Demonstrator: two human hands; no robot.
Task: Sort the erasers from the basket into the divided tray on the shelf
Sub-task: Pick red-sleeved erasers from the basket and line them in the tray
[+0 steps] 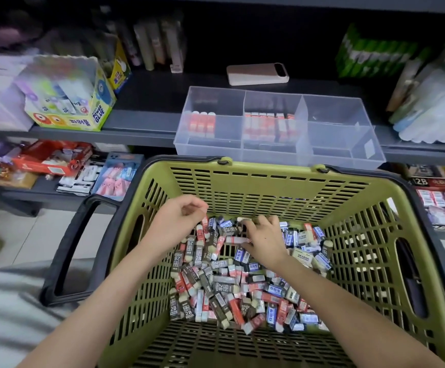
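Inside the basket, the left hand curls its fingers above the erasers; whether it holds 1 is unclear. The right hand spreads its fingers on the pile, thumb against a red eraser. Best pinch that 1 cleanly for the divided tray beyond the basket.

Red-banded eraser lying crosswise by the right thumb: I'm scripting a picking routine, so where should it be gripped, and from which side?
Come from above and set the grip across the two long sides of the red-banded eraser, mid-length. It lies flat atop the pile in the basket, long sides exposed, ends crowded by neighbours.
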